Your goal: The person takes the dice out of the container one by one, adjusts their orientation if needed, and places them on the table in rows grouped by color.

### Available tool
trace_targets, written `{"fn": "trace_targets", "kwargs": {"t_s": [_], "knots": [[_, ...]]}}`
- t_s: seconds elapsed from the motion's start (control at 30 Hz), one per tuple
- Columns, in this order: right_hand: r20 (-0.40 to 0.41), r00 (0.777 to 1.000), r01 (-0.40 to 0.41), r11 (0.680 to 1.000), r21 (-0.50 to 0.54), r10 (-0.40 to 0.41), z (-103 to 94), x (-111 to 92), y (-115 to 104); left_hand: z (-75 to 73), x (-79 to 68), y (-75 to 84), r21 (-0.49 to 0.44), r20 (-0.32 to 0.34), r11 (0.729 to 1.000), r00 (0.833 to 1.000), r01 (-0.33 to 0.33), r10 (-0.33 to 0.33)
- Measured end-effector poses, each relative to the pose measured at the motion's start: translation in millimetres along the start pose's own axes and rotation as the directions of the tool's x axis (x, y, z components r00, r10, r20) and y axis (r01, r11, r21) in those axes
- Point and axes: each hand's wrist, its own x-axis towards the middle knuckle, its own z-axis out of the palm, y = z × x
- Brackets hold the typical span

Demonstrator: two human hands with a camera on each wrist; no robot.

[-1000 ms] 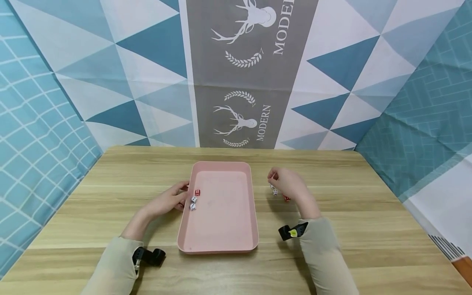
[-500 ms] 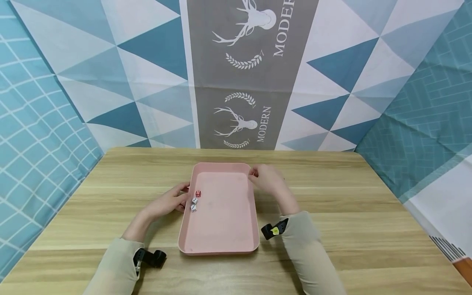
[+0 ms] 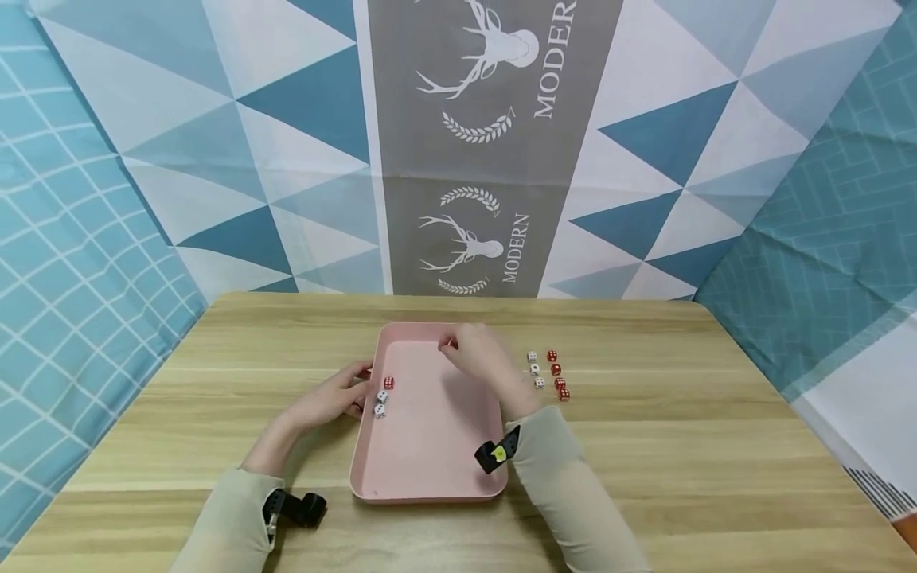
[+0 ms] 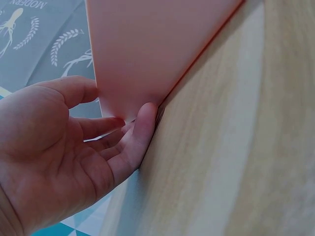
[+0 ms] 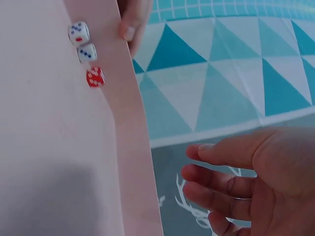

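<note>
The shallow pink tray (image 3: 430, 495) lies in the middle of the table. My left hand (image 3: 331, 396) is at its left side; in the left wrist view its loosely bent fingers (image 4: 143, 120) touch the outer wall. My right hand (image 3: 473, 352) is over the tray's far right part, thumb and forefinger brought together in a pinch on a small die mostly hidden by the fingertips. In the right wrist view that hand (image 5: 236, 182) appears beyond the rim. Inside the tray, along the left wall, sit a red die (image 3: 389, 383) and two white dice, one white die (image 3: 383, 395) between the others.
Right of the tray, two short rows of dice lie on the wooden table (image 3: 680, 422): white dice (image 3: 535, 370) nearer the tray, red dice (image 3: 556, 369) beside them. Patterned cloth (image 3: 308, 159) hangs behind the table. Each wrist wears a black camera band (image 3: 294, 509).
My right hand has moved left from the loose dice, past the tray's right rim, to over its inside, uncovering the two rows. The left hand stays at the tray's left wall.
</note>
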Motion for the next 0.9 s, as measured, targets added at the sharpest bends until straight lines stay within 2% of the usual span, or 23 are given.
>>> {"fn": "trace_targets", "kwargs": {"t_s": [0.2, 0.33, 0.47, 0.63, 0.77, 0.9], "knots": [[-0.056, 0.995, 0.082, 0.99, -0.111, -0.088, 7.0, 0, -9, 0.8, 0.1, 0.9, 0.001, -0.001, 1.0, 1.0, -0.001, 0.001], [-0.042, 0.994, 0.094, 0.993, -0.071, -0.097, 12.0, 3, -14, 0.4, -1.5, 1.7, 0.003, -0.008, 1.0, 1.0, 0.002, -0.002], [0.02, 0.997, 0.074, 0.997, 0.014, -0.075, 18.3, 6, -17, 0.4, -2.6, 1.3, 0.002, -0.014, 1.0, 1.0, 0.008, -0.008], [0.094, 0.995, 0.033, 0.999, -0.022, -0.031, 27.5, 10, -23, -0.4, -2.8, 1.4, -0.005, -0.014, 1.0, 1.0, 0.006, -0.006], [0.206, 0.976, 0.071, 0.997, -0.028, -0.064, 37.5, 11, -27, -0.7, -2.8, 1.1, -0.011, -0.007, 1.0, 1.0, 0.003, -0.003], [0.286, 0.949, 0.155, 0.987, -0.045, -0.136, 48.2, 11, -30, -1.1, -3.6, 1.1, -0.008, 0.001, 1.0, 1.0, -0.002, 0.002]]}}
